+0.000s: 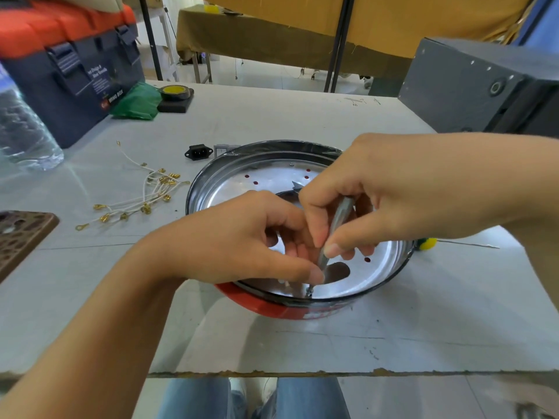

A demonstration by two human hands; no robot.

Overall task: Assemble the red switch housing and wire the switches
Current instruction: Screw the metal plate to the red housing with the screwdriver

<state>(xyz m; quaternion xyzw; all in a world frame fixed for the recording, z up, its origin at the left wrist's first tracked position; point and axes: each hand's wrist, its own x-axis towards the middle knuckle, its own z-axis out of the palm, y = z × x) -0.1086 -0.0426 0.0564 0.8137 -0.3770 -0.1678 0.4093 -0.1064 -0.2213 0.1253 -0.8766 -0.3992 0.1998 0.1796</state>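
Fingers of the left hand curl, thumb tip steadying a grey screwdriver shaft; the right hand pinches it from above, tip at the red housing near rim, close to the table edge.

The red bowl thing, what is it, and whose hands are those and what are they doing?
There is one picture, from a camera worn on a person's head, looking down at their own hands. The red housing sits on a grey table with a shiny metal plate inside. The right hand holds a grey metal tool with its fingers, tip pointing down at the near rim. The left hand steadies that tip. Nearby lie white wires with gold ends, a black plug socket, a tape roll and a toolbox.
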